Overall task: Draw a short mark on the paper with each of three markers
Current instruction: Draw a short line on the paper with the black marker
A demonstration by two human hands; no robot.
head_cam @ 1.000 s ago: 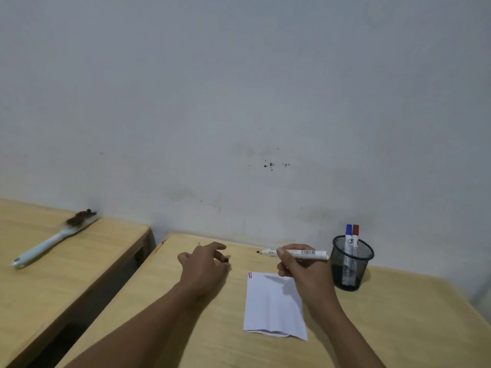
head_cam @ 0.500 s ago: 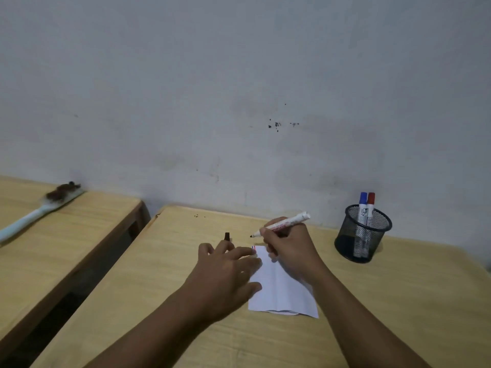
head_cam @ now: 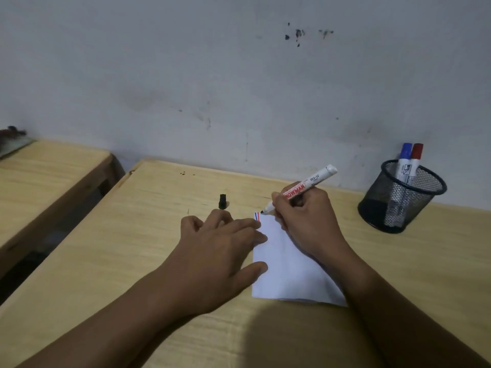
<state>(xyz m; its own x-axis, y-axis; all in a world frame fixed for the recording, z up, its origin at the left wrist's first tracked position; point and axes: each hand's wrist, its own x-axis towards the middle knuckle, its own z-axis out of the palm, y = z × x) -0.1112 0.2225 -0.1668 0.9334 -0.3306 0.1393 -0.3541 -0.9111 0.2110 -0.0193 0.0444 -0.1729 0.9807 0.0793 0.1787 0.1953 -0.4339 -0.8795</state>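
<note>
Gripping black marker (head_cam: 300,191): right hand (head_cam: 305,221), nib at far-left corner of paper (head_cam: 289,272), just beside blue and red strokes (head_cam: 257,216). Pinning paper's left edge: left hand (head_cam: 220,251), flat, fingers spread, grasping nothing. Cap (head_cam: 222,201) loose on desk (head_cam: 132,235) (could roll). Blue marker (head_cam: 405,160), red marker (head_cam: 415,158) capped in mesh cup (head_cam: 398,203). Risk: nib so near the edge may slip onto wood.

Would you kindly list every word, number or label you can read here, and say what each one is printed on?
"OWMAN": red letters on the white marker barrel held in the right hand; the first letter is hidden by the fingers.
"BG-12": dark print farther up the same barrel.
The labels on the blue-capped marker and the red-capped marker in the black mesh cup are too small to read.
</note>
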